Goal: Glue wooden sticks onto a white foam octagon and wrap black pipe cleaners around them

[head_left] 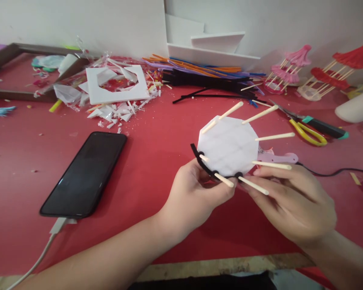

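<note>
A white foam-board piece (228,145), many-sided, is held up above the table with several thin wooden sticks (275,137) standing out around its rim. A black pipe cleaner (204,164) runs along its lower left edge and loops around three sticks, its free end sticking up at the left. My left hand (199,197) grips the board from below, the thumb beside a lower stick. At the lower right edge, my right hand (296,197) has its fingers pinched by the last looped stick, where the pipe cleaner goes out of sight behind them.
A black phone (84,175) with a charging cable lies left. Behind are a cut-out foam frame (117,98) over scraps, a pile of pipe cleaners (205,76), yellow-handled pliers (308,133), a utility knife (325,125), and pink (287,70) and red (339,72) stick models.
</note>
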`<state>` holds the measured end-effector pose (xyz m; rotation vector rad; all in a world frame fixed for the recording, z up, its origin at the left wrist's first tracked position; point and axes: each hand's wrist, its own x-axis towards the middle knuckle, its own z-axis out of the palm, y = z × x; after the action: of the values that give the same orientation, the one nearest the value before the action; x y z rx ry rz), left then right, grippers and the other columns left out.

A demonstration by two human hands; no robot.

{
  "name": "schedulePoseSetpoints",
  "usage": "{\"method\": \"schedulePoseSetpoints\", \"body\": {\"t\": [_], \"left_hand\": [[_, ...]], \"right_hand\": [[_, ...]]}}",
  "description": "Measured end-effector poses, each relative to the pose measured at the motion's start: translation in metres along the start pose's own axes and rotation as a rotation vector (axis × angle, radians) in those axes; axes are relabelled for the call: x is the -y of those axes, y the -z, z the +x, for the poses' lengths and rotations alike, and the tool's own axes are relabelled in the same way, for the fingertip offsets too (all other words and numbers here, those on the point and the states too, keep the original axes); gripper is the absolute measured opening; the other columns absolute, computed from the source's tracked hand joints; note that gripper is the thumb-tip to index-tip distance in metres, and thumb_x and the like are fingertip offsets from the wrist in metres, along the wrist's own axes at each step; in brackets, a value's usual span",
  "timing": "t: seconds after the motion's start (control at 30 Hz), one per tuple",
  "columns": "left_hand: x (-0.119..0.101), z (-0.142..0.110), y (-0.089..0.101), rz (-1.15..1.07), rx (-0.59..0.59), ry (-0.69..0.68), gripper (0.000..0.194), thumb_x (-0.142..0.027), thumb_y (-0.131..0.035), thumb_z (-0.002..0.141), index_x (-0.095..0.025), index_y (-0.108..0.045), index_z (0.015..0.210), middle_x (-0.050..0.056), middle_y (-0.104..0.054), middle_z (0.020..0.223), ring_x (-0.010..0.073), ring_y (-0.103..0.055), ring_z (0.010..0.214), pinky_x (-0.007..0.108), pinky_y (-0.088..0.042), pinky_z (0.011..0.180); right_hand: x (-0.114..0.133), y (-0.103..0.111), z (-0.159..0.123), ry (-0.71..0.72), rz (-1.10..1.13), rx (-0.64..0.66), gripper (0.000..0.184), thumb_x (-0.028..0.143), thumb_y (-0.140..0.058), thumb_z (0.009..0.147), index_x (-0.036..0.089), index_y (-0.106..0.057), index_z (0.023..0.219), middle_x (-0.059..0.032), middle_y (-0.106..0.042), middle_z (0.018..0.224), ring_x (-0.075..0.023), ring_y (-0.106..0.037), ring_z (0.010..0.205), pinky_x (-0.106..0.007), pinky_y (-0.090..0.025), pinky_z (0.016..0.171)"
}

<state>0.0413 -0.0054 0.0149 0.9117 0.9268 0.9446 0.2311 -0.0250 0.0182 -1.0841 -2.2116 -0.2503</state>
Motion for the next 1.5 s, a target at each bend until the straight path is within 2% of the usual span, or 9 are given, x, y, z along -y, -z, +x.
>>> {"method": "schedulePoseSetpoints", "body": {"t": [0.17,0.33,0.53,0.7,0.9,1.07,1.3,1.5], "left_hand": [[0.004,0.002,0.000,-0.068,-0.013,0.029,0.020,-0.019,-0.079,0.075,-0.016,-0.070,0.093,0.005,-0.079,0.098,0.0174,-0.074,0.090,0.023,-0.056,0.079],[0.008,0.001,-0.001,-0.166,0.028,0.045,0.015,-0.019,-0.079,0.076,-0.016,-0.071,0.089,0.004,-0.079,0.101,0.0159,-0.074,0.092,0.022,-0.057,0.081],[0.006,0.000,0.000,-0.134,-0.009,0.100,0.019,-0.022,-0.081,0.075,-0.015,-0.073,0.091,0.002,-0.078,0.079,0.0150,-0.074,0.078,0.024,-0.058,0.077],[0.005,-0.001,0.001,-0.107,-0.031,0.100,0.019,-0.025,-0.082,0.074,-0.015,-0.072,0.087,0.002,-0.077,0.076,0.0159,-0.073,0.076,0.026,-0.058,0.076],[0.007,0.000,0.002,-0.085,-0.012,0.105,0.018,-0.025,-0.082,0.074,-0.015,-0.071,0.085,0.003,-0.077,0.075,0.0178,-0.074,0.076,0.028,-0.057,0.075],[0.005,0.000,0.001,-0.106,-0.002,0.124,0.017,-0.024,-0.082,0.073,-0.016,-0.070,0.082,-0.001,-0.075,0.070,0.0129,-0.072,0.071,0.022,-0.054,0.071],[0.004,-0.002,-0.001,-0.108,-0.006,0.134,0.016,-0.023,-0.082,0.072,-0.016,-0.069,0.080,0.000,-0.073,0.068,0.0132,-0.070,0.069,0.023,-0.053,0.068],[0.006,-0.002,0.000,-0.094,-0.004,0.113,0.020,-0.021,-0.082,0.071,-0.016,-0.070,0.086,0.001,-0.073,0.074,0.0141,-0.069,0.072,0.024,-0.053,0.070]], "right_hand": [[0.000,-0.001,-0.003,0.073,-0.054,0.026,0.022,0.006,-0.066,0.084,0.022,-0.071,0.098,-0.0037,-0.071,0.084,-0.0170,-0.068,0.077,-0.030,-0.055,0.075],[0.000,-0.002,-0.012,0.062,-0.138,0.028,0.027,0.006,-0.064,0.085,0.019,-0.067,0.109,-0.0032,-0.072,0.080,-0.0150,-0.068,0.073,-0.027,-0.051,0.065],[0.003,0.001,-0.007,0.122,-0.214,0.030,0.025,0.006,-0.062,0.085,0.021,-0.069,0.103,0.0032,-0.067,0.063,-0.0108,-0.063,0.055,-0.025,-0.045,0.053],[0.004,0.003,0.004,0.187,-0.222,-0.022,0.025,0.002,-0.064,0.083,0.022,-0.071,0.095,0.0041,-0.061,0.054,-0.0103,-0.059,0.050,-0.025,-0.043,0.050],[0.005,0.004,0.006,0.189,-0.172,-0.038,0.029,0.004,-0.070,0.079,0.027,-0.073,0.097,0.0046,-0.061,0.055,-0.0119,-0.060,0.054,-0.027,-0.044,0.051],[0.004,0.003,0.005,0.185,-0.179,-0.026,0.029,-0.002,-0.063,0.080,0.024,-0.071,0.091,0.0047,-0.059,0.051,-0.0120,-0.058,0.049,-0.028,-0.042,0.048],[0.000,0.001,0.006,0.157,0.032,-0.036,0.037,-0.007,-0.061,0.078,0.025,-0.072,0.093,0.0034,-0.062,0.059,-0.0159,-0.066,0.064,-0.029,-0.051,0.058],[0.001,0.000,0.010,0.070,0.144,-0.007,0.029,0.000,-0.064,0.082,0.028,-0.069,0.078,0.0065,-0.056,0.050,-0.0122,-0.059,0.052,-0.027,-0.051,0.054]]}}
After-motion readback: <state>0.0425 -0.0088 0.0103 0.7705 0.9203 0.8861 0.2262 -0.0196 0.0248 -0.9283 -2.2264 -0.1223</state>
